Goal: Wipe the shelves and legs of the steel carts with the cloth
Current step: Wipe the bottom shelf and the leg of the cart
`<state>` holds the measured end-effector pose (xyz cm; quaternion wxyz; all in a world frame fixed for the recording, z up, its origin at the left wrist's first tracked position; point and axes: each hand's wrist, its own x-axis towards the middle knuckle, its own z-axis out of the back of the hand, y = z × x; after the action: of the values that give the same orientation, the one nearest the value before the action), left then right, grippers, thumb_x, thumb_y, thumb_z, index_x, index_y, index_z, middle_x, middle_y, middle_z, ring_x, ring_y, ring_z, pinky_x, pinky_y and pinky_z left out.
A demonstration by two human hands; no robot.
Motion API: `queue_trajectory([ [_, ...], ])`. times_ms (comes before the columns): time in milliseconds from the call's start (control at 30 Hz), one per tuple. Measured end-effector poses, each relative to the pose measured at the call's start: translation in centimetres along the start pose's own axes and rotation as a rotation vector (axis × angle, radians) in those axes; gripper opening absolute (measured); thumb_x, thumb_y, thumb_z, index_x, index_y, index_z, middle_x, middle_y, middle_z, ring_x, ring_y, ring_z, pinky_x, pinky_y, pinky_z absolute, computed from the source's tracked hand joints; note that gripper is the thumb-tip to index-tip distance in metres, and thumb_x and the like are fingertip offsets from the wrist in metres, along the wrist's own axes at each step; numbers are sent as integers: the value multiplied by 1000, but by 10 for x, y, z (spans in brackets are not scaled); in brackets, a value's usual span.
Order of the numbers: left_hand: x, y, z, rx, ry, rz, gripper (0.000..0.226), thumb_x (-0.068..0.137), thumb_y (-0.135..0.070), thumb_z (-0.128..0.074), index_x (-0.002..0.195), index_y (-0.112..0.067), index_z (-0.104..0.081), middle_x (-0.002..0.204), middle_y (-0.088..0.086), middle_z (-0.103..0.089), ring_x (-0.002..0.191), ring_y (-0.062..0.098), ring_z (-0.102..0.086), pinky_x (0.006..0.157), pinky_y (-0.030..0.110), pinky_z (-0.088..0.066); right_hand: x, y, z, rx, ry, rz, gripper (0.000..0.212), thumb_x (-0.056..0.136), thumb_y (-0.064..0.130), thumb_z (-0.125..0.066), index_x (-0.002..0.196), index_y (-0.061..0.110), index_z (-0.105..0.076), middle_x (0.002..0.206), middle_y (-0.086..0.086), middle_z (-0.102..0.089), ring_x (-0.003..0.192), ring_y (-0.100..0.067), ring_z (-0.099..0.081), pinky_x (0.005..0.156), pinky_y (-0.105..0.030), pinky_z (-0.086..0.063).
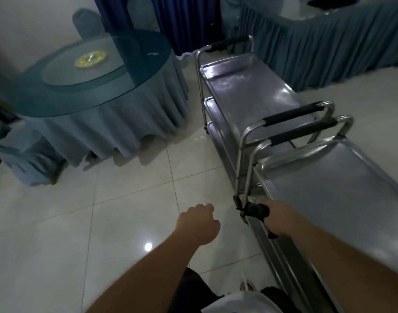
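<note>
Two steel carts stand end to end on the right. The near cart [328,184] has a bare top shelf and a black-gripped handle. The far cart [245,86] has three shelves and handles at both ends. My right hand [277,219] grips a dark cloth [256,210] against the near cart's left edge, close to its front leg. My left hand [199,222] hangs over the floor to the left of the cart, fingers loosely curled, holding nothing.
A round table [92,71] with a glass top and blue skirt stands at the left, with covered chairs [24,154] around it. A long skirted table [328,48] runs behind the carts. Shiny tiled floor [125,211] lies between the table and the carts.
</note>
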<state>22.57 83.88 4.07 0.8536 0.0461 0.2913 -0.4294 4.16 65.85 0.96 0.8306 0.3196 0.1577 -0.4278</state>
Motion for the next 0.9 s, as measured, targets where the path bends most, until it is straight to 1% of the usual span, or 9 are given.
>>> queue_trajectory([
  [100, 51, 4, 19, 67, 58, -86, 56, 103, -49, -44, 154, -27, -44, 147, 3, -53, 131, 28, -53, 105, 42, -42, 16, -2, -3, 22, -20, -80, 15, 96, 17, -57, 95, 31, -64, 77, 5, -64, 65, -11, -64, 52, -23, -49],
  [167, 90, 5, 32, 128, 96, -170, 56, 103, -49, -43, 154, -27, -43, 149, 3, -52, 132, 28, -52, 104, 41, -42, 25, -1, -6, 83, -40, -148, 24, 97, 20, -54, 81, 38, -56, 69, 7, -62, 60, -11, -63, 49, -20, -42],
  [267, 146, 10, 51, 208, 151, -302, 58, 104, -49, -43, 157, -28, -39, 152, 4, -50, 134, 28, -51, 103, 41, -42, 35, 4, -14, 166, -63, -326, 15, 94, 16, -53, 95, 23, -67, 72, 0, -67, 64, -16, -68, 54, -27, -52],
  [400, 200, 22, 70, 297, 239, -456, 60, 104, -49, -43, 160, -28, -36, 157, 5, -45, 138, 29, -48, 107, 41, -40, 32, 34, -32, 335, -43, -506, 8, 95, 22, -59, 98, 26, -65, 82, 2, -72, 64, -12, -71, 57, -29, -57],
  [500, 228, 26, 74, 343, 279, -525, 61, 103, -49, -44, 160, -28, -37, 159, 4, -44, 140, 29, -48, 110, 42, -41, 32, 56, -52, 385, -77, -582, 7, 98, 26, -59, 103, 26, -63, 92, 2, -69, 75, -11, -65, 60, -25, -50],
  [600, 244, 24, 68, 388, 331, -581, 61, 102, -48, -45, 160, -29, -37, 158, 5, -46, 138, 29, -49, 109, 42, -44, 33, 71, -73, 464, -110, -657, 10, 100, 27, -56, 105, 27, -64, 83, 5, -69, 69, -10, -67, 58, -25, -53],
  [700, 256, 18, 56, 410, 349, -613, 59, 102, -47, -45, 157, -27, -40, 155, 6, -49, 135, 30, -53, 108, 44, -47, 38, 71, -90, 517, -105, -710, 10, 99, 26, -56, 93, 26, -63, 74, 4, -72, 65, -11, -71, 64, -30, -58],
  [833, 277, 9, 31, 353, 378, -593, 59, 102, -47, -47, 157, -29, -40, 156, 4, -49, 135, 28, -54, 109, 44, -47, 55, 57, -112, 633, -165, -743, 8, 102, 27, -56, 96, 28, -61, 75, 4, -72, 56, -6, -70, 56, -25, -49],
  [900, 292, 4, 11, 311, 395, -572, 58, 101, -47, -49, 156, -29, -41, 154, 1, -51, 132, 26, -55, 107, 42, -48, 70, 47, -124, 661, -204, -752, 8, 102, 25, -55, 97, 28, -60, 76, 4, -71, 59, -7, -70, 58, -28, -53],
])
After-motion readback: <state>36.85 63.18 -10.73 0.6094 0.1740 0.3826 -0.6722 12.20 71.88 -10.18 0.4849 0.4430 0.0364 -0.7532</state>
